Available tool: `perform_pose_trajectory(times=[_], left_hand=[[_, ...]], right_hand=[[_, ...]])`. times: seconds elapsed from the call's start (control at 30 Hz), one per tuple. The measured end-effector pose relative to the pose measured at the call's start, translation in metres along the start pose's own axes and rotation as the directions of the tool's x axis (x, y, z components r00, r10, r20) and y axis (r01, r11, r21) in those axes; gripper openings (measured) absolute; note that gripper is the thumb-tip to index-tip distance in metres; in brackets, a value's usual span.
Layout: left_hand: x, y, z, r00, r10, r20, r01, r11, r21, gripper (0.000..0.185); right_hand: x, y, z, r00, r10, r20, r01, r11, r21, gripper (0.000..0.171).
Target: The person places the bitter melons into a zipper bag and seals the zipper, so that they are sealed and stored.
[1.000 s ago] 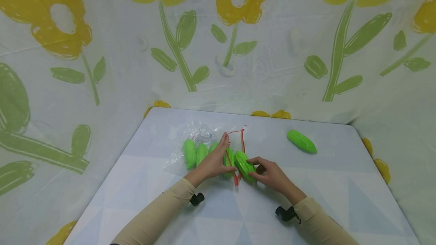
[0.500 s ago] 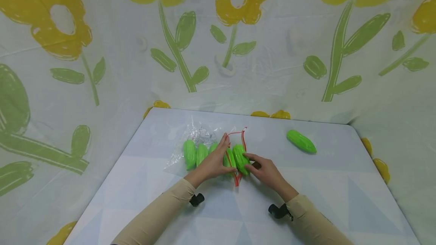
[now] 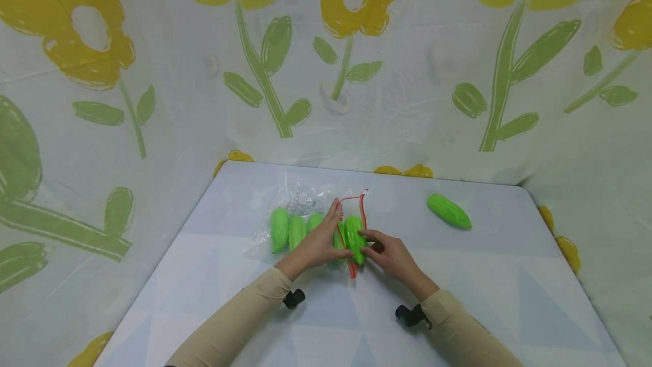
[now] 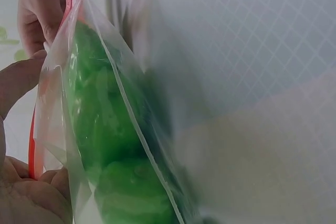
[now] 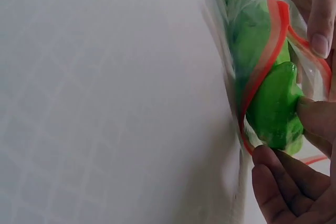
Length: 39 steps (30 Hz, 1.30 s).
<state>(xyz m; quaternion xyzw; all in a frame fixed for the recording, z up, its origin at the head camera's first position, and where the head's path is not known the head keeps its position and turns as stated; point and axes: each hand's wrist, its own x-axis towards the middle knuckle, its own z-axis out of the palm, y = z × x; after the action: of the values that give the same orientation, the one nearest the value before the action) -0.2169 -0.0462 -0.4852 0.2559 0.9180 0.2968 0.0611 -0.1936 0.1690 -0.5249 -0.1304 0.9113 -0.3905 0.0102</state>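
A clear zip bag (image 3: 258,246) with a red-edged mouth lies on the table, several glossy green bitter melons (image 3: 279,231) side by side in it. My left hand (image 3: 317,245) holds the bag at its mouth, thumb and fingers spread along the red strip. My right hand (image 3: 394,259) pinches another bitter melon (image 5: 277,103) between thumb and fingers, its tip at the red opening. In the right wrist view the left thumb (image 5: 319,43) rests by the red rim. Through the plastic in the left wrist view shows one bagged melon (image 4: 107,114). The left hand covers part of the row.
One more bitter melon (image 3: 449,212) lies alone on the table (image 3: 489,276), back right of the hands. A flower-printed cloth (image 3: 407,78) stands close behind the table's far edge and along its sides.
My right hand has carried its melon leftward to the bag's mouth and into it. The melons in the bag have shifted slightly left; the left hand has stayed put.
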Motion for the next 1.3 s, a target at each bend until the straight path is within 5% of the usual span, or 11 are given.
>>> perform_pose_trajectory(times=[1.3], left_hand=[[-0.001, 0.001, -0.002, 1.000, 0.003, 0.020, -0.003, 1.000, 0.005, 0.118]], right_hand=[[0.003, -0.006, 0.014, 0.999, -0.054, -0.005, 0.054, 0.998, -0.028, 0.045]])
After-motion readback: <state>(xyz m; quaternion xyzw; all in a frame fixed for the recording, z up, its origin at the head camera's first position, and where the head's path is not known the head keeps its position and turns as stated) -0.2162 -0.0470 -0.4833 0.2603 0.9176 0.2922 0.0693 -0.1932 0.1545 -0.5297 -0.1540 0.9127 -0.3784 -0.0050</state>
